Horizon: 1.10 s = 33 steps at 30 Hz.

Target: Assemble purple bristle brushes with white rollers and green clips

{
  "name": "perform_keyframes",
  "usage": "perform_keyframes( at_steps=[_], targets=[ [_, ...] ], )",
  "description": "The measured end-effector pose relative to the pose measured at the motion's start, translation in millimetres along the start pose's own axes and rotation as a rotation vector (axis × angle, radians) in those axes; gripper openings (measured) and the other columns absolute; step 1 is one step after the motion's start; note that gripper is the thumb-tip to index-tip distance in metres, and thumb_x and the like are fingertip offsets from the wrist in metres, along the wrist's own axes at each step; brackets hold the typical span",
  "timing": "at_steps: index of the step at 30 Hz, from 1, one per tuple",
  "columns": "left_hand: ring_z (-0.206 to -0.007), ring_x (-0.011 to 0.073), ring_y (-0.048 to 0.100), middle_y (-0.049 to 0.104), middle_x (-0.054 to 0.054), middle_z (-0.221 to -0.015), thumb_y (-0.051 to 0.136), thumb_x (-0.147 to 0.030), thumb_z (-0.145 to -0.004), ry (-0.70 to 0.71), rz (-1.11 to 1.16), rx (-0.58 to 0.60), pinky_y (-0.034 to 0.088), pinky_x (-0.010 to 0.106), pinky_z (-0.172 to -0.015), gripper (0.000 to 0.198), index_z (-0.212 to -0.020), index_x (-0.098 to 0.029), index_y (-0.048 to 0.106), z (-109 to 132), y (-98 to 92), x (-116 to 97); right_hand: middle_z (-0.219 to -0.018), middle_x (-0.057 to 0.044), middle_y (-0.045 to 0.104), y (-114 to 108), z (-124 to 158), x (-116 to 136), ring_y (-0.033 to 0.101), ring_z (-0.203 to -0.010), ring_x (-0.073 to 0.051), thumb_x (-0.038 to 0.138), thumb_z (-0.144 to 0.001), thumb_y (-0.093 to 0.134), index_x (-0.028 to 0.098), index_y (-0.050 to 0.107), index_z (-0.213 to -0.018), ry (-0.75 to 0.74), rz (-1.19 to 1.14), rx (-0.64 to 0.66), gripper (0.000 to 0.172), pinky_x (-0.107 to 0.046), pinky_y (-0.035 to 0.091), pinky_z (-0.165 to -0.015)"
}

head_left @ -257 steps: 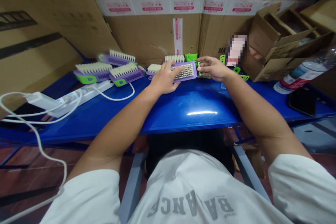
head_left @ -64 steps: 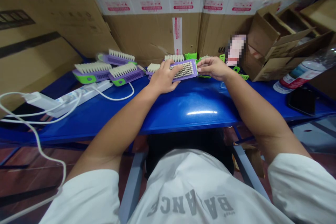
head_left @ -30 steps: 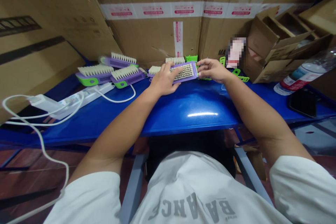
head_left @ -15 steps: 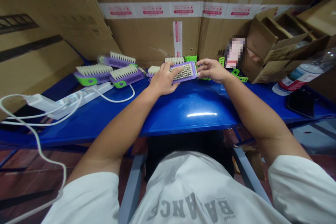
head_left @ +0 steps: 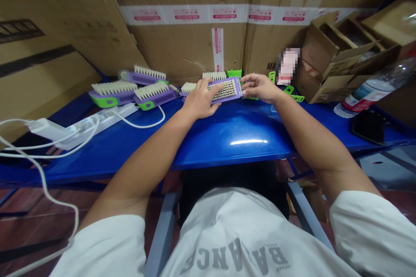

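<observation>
In the head view a purple brush head (head_left: 226, 90) with pale bristles faces up above the blue table. My left hand (head_left: 202, 100) is closed over its left part, thumb along the near edge and fingers across the bristles. At its right end, the bent fingers of my right hand (head_left: 260, 88) grip the edge; a thin green bit shows there, and what lies under the fingertips is hidden. Behind the held brush stands another brush (head_left: 214, 76), next to a bright green piece (head_left: 234, 73). Pale bristles of a further brush (head_left: 187, 88) show left of my left hand.
Several purple-and-green brushes (head_left: 113, 92) lie at the left behind a white power strip (head_left: 97, 121) with cables. Green plastic parts (head_left: 294, 95) lie right of my right hand. Cardboard boxes (head_left: 331, 60), a water bottle (head_left: 365, 94) and a black phone (head_left: 368, 127) are on the right.
The whole view has shifted slightly. Both hands keep nearly the same hold on the brush head.
</observation>
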State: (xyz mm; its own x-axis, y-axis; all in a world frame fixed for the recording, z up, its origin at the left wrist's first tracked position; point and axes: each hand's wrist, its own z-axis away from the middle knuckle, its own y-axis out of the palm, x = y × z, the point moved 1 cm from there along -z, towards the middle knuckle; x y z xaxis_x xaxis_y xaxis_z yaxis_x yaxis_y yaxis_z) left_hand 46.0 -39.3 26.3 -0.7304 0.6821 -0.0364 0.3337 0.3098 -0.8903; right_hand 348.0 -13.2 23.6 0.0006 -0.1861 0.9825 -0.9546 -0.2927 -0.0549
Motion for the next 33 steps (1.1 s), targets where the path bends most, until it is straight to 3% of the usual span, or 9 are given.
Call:
perform_keyframes(
  at_steps=[18, 33],
  targets=[
    [-0.153, 0.0431, 0.053, 0.047, 0.018, -0.165, 0.080, -0.026, -0.096, -0.009, 0.000, 0.000, 0.056, 0.060, -0.122, 0.067, -0.159, -0.029, 0.058, 0.2, -1.2, -2.2, -0.090, -0.002, 0.085, 4.3, 1.3, 3.4, 0.079, -0.073, -0.016, 0.012, -0.054, 0.109, 0.018, 0.073, -0.109, 0.009, -0.004, -0.018, 0.067, -0.029, 0.071, -0.069],
    [-0.153, 0.0429, 0.054, 0.049, 0.018, -0.165, 0.081, -0.028, -0.096, 0.009, -0.010, -0.008, 0.057, 0.060, -0.122, 0.066, -0.158, -0.030, 0.059, -0.7, -0.5, -1.4, -0.089, -0.002, 0.083, 5.5, 1.3, 3.5, 0.079, -0.079, -0.017, 0.021, -0.051, 0.114, 0.019, 0.076, -0.105, -0.012, 0.036, 0.001, 0.066, -0.029, 0.071, -0.072]
  ],
)
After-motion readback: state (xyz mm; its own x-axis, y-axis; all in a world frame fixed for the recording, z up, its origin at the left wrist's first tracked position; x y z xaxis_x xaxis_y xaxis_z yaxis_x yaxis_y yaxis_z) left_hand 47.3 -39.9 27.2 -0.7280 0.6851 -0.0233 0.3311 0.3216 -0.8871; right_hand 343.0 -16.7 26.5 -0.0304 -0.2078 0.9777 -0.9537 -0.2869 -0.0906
